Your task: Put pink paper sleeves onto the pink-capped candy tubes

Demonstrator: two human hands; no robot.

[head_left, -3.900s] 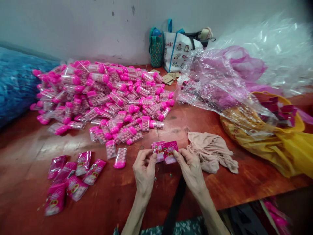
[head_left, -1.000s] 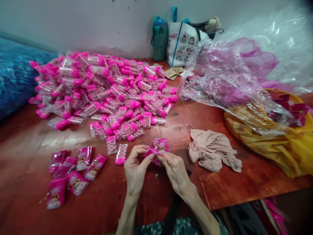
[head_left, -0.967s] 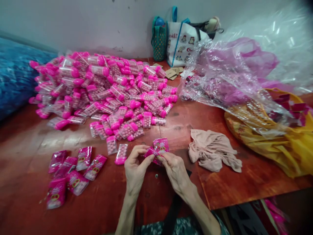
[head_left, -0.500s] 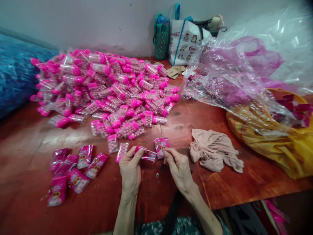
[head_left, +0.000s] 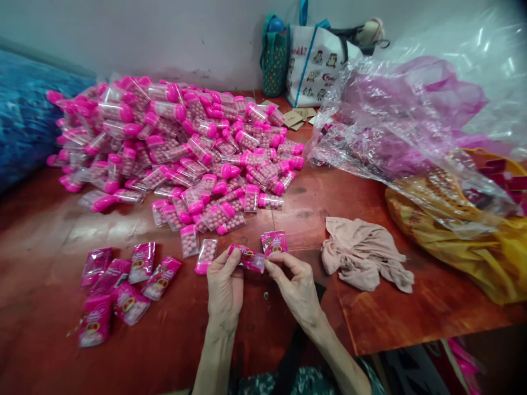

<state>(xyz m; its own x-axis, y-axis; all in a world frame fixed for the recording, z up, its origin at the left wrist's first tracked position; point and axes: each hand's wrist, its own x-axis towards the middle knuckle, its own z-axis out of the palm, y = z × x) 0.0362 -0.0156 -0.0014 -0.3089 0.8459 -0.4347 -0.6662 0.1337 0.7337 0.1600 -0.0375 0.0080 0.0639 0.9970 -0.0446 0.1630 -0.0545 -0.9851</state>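
My left hand point(head_left: 224, 288) is closed on a small clear candy container in a pink printed wrapper point(head_left: 251, 259), held sideways above the table. The thumb and index finger of my right hand point(head_left: 300, 285) pinch its right end. Just behind my right fingers lie pink printed wrappers point(head_left: 274, 242), seemingly in a stack. A bare candy container with a pink cap point(head_left: 206, 255) rests close to my left fingers. Several containers in pink wrappers point(head_left: 132, 299) lie together at the left. Beyond my hands spreads a big heap of pink-capped candy containers point(head_left: 185, 142).
A crumpled pale cloth point(head_left: 364, 252) lies right of my hands. Farther right are a yellow bag point(head_left: 457, 258) and clear plastic sheeting point(head_left: 382, 126). A white carry bag point(head_left: 315, 68) and a green bottle holder point(head_left: 274, 63) stand by the wall. Blue plastic point(head_left: 28, 115) borders the left.
My right hand has moved slightly left, from the wrapper stack to the right end of the held container. The view has shifted a little.
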